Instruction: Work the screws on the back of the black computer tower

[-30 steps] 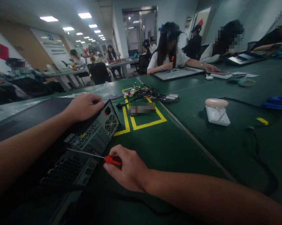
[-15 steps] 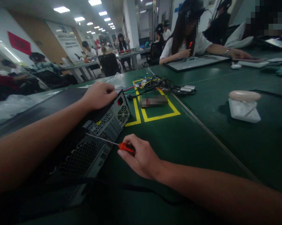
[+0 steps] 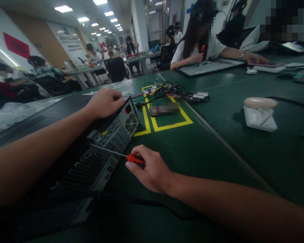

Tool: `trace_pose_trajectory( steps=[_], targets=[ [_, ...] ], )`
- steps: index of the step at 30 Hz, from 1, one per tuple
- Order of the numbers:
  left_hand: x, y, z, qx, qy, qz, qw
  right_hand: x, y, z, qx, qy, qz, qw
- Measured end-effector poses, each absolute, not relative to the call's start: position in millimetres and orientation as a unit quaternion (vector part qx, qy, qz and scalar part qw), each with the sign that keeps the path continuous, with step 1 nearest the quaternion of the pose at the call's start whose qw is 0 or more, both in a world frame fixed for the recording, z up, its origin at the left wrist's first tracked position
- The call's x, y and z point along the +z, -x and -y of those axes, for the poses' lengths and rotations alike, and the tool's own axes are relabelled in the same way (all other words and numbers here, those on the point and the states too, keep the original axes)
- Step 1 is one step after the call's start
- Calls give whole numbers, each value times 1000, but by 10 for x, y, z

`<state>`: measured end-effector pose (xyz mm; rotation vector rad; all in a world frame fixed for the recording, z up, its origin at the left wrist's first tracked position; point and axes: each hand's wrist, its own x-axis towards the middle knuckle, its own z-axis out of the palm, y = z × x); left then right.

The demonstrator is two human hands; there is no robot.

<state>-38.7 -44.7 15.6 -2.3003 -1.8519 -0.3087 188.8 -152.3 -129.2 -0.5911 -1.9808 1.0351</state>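
Note:
A dark computer case (image 3: 112, 137) lies on the green table at the left, its metal rear panel with vent grilles and ports turned toward my right side. My left hand (image 3: 105, 104) presses on its top near the far rear corner, fingers bent and fingertips partly hidden. Closed around the orange handle of a screwdriver (image 3: 134, 158), my right hand (image 3: 152, 170) is beside the rear panel. The long thin shaft points left to the panel's upper edge above the large honeycomb vent. Whether its tip sits in a screw is too dark to tell.
Behind the case lies a tangle of cables (image 3: 167, 89) by yellow tape markings (image 3: 172, 127). A blurred-out object (image 3: 164, 108) is inside the tape. To the right stands a white box with a beige rounded object (image 3: 260, 103). Across the table a person (image 3: 197, 40) handles a flat panel.
The whole view has shifted slightly left. Both hands, the screwdriver and the case keep the same positions relative to each other.

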Motion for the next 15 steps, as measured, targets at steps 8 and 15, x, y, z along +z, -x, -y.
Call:
trace_pose_trajectory(
  steps=[8, 15],
  targets=[
    [180, 376, 464, -96, 773, 621, 84, -1283, -1903, 1527, 405, 230, 790, 398],
    [178, 369, 473, -100, 773, 621, 86, -1306, -1886, 1521, 414, 210, 786, 409]
  ],
)
